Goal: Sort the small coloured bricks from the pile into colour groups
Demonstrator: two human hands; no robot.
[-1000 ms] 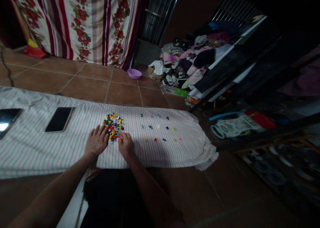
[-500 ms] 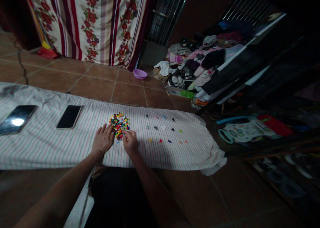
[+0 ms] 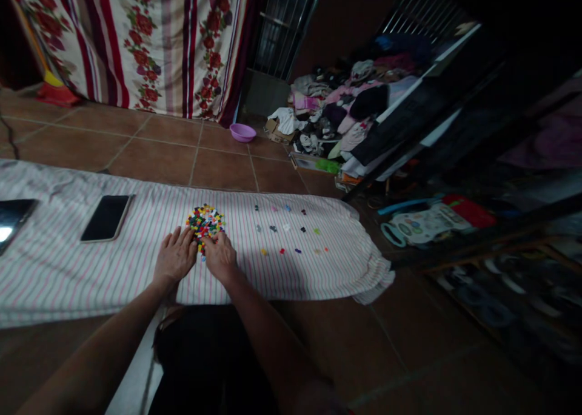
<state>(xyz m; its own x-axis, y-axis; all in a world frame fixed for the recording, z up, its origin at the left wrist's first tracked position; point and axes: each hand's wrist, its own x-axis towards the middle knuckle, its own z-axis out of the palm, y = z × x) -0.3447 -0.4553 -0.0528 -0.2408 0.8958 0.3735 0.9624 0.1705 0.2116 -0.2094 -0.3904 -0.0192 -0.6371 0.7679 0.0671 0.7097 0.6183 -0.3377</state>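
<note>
A pile of small colourful plastic pieces (image 3: 205,218) lies on a striped cloth. At the pile's lower left, my left hand (image 3: 176,256) rests palm down with its fingers stretched out and touching the edge pieces. My right hand (image 3: 220,257) is at the pile's lower right, fingers bent and somewhat apart among the pieces; I make out nothing held in it. To the right, small pieces are laid out in rows by colour, among them a yellow group (image 3: 264,252), a red group (image 3: 282,251) and a white group (image 3: 286,227).
The striped cloth (image 3: 136,269) covers a long low surface. A phone (image 3: 107,218) lies left of the pile, with a dark tablet-like device (image 3: 13,221) beyond it. On the tiled floor stand a purple basin (image 3: 242,133) and a heap of clothes (image 3: 336,108).
My right hand has moved in closer to my left hand and over the lower pile, its fingers spreading from a tighter bend. The whole view has shifted, so things sit further left.
</note>
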